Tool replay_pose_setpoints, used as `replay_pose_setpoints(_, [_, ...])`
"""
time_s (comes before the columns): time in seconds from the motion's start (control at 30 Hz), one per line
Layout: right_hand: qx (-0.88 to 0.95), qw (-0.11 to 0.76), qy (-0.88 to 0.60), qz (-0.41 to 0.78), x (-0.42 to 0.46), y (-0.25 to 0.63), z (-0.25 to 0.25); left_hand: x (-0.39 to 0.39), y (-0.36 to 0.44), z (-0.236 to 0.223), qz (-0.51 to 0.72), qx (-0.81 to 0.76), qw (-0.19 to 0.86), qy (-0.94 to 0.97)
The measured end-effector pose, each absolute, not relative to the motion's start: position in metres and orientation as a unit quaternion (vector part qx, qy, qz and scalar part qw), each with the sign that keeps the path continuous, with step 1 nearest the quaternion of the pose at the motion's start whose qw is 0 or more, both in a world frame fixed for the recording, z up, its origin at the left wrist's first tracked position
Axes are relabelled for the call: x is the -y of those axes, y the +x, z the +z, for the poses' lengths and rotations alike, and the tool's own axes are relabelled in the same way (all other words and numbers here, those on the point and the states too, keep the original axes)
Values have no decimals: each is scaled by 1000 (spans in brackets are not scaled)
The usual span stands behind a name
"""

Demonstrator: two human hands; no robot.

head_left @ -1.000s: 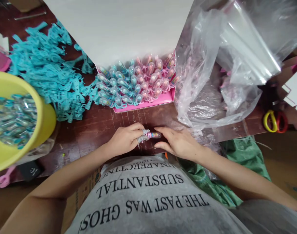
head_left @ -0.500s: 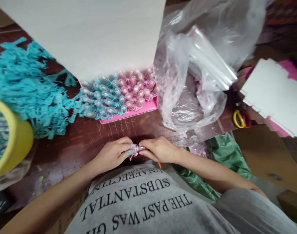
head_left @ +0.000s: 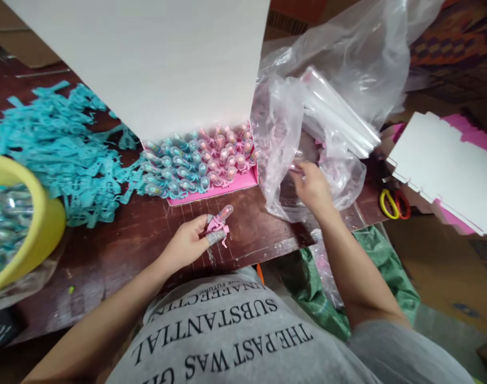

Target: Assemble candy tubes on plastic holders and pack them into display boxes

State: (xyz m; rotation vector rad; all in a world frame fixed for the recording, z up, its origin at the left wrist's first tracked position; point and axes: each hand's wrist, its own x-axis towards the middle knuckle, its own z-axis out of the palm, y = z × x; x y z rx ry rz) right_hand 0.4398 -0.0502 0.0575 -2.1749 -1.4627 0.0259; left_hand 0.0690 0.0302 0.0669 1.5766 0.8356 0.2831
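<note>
My left hand has wrapped fingertips and is closed on a pink clear-capped stick, which has a pink strap round it and its rounded clear end pointing up and right. Over the mouth of a clear plastic bag, my right hand has its fingers pinched together; what is in them is too unclear to make out. Behind my left hand stands a pink-edged display box with a tall white back. Rows of blue clear-capped sticks and pink ones fill it.
A heap of turquoise straps spreads at the left, behind a yellow bucket holding several capped sticks. Scissors with yellow and red handles lie at right, beside stacked white card sheets. A green sack hangs below the table edge.
My right hand has left the stick and moved right and away, to the plastic bag. My left hand still holds the pink stick, now with its clear end exposed.
</note>
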Motion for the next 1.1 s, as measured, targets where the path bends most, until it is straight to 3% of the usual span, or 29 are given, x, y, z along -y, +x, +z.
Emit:
replay_pose_setpoints(0.1, [565,329,-757,-12,92,412,76,-37,70,74,124,-372,642,659])
replay_pose_setpoints(0.17, [648,334,-682,59,110,381,86,-39,74,78,105,-365,671,636])
replay_pose_setpoints(0.3, [742,312,-553,215,110,325,87,-32,88,78,68,-319,728,603])
replay_pose_setpoints(0.43, [768,265,-543,211,99,310,85,-24,88,71,79,-290,726,619])
replay_pose_setpoints(0.57, [747,256,-553,265,95,306,86,-19,75,70,131,-270,627,719])
replay_pose_setpoints(0.7, [573,274,-560,532,95,299,80,-20,62,73,147,-233,410,869])
replay_pose_setpoints(0.77, [516,281,-556,588,95,300,79,-25,57,72,147,-221,384,884])
replay_pose_setpoints(0.93, [621,339,-585,397,92,301,86,-31,55,66,148,-251,455,842])
replay_pose_setpoints(1.03, [639,313,-594,375,90,300,91,-27,57,69,151,-261,498,813])
replay_pose_setpoints(1.1, [637,311,-592,384,89,306,94,-23,59,73,137,-282,581,751])
